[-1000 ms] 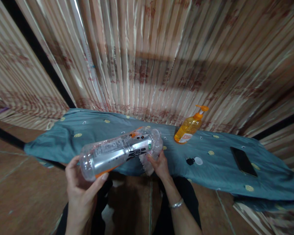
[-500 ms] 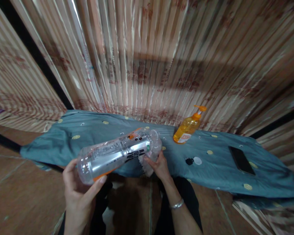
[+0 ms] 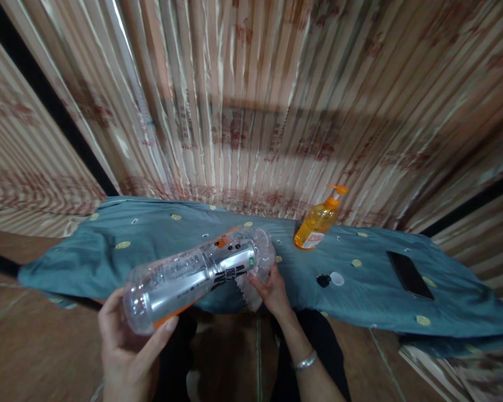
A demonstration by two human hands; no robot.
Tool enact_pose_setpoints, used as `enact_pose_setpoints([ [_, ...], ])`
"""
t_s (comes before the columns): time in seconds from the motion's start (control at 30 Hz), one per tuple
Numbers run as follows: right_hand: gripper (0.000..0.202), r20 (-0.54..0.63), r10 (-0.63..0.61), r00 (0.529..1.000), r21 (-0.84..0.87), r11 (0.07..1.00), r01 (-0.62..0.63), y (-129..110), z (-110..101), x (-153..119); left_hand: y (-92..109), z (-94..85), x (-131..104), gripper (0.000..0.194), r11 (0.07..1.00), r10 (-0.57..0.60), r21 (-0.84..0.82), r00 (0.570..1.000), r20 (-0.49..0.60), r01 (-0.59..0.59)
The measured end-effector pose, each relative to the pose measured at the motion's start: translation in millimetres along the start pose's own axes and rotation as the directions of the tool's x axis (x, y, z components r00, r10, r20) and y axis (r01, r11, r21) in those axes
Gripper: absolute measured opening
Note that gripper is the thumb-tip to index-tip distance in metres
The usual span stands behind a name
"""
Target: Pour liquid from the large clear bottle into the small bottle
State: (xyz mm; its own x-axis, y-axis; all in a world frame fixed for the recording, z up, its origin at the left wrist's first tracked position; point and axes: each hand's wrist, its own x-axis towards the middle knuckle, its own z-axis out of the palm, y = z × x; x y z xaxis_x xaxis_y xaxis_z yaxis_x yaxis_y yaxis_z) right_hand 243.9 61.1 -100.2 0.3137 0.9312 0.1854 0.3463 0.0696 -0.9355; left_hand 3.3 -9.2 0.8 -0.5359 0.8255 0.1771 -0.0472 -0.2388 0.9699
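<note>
The clear plastic bottle with a silver-and-orange label (image 3: pixel 193 279) slants between the hands above the near edge of the blue-green, cloth-covered tabletop (image 3: pixel 151 226). The left hand (image 3: pixel 128 343) curls around its base; the right hand (image 3: pixel 272 293) pinches a white, jagged-edged cloth (image 3: pixel 250 294) beside its neck.

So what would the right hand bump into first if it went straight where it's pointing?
Probably the clear bottle: the right hand, with a whitish cloth, is at its neck end, though the exact depth is unclear.
</note>
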Motion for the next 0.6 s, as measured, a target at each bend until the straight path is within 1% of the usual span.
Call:
enact_pose_setpoints([
  [0.07, 0.058, 0.001, -0.006, 1.000, 0.002, 1.000, 0.006, 0.8, 0.5, -0.1, -0.5, -0.2, 0.4, 0.072, 1.000, -0.025, -0.009, 1.000, -0.003, 0.025],
  [0.17, 0.061, 0.012, 0.012, 1.000, 0.006, 1.000, -0.012, 2.1, 1.0, -0.2, -1.3, 0.7, 1.2, 0.076, 0.999, -0.032, -0.033, 0.999, -0.040, 0.031],
  [0.27, 0.061, 0.015, 0.014, 1.000, -0.010, 1.000, -0.014, 3.4, 1.0, -0.1, -1.7, 1.4, 0.2, 0.073, 0.999, -0.037, -0.029, 0.998, -0.041, 0.035],
  [0.37, 0.058, 0.010, 0.000, 1.000, -0.016, 1.000, 0.000, 3.7, 0.5, -0.1, -0.9, 1.6, -2.1, 0.075, 0.999, -0.026, -0.035, 0.999, -0.044, 0.024],
  [0.5, 0.057, 0.008, -0.004, 1.000, 0.007, 1.000, 0.004, 2.7, 0.4, 0.0, 2.5, 3.4, -4.6, 0.073, 1.000, -0.005, -0.028, 0.999, -0.051, 0.003],
  [0.6, 0.058, 0.004, 0.001, 1.000, 0.010, 1.000, -0.001, 3.2, 1.1, -0.3, 4.1, 4.4, -4.9, 0.077, 0.999, -0.010, -0.034, 0.998, -0.066, 0.008],
])
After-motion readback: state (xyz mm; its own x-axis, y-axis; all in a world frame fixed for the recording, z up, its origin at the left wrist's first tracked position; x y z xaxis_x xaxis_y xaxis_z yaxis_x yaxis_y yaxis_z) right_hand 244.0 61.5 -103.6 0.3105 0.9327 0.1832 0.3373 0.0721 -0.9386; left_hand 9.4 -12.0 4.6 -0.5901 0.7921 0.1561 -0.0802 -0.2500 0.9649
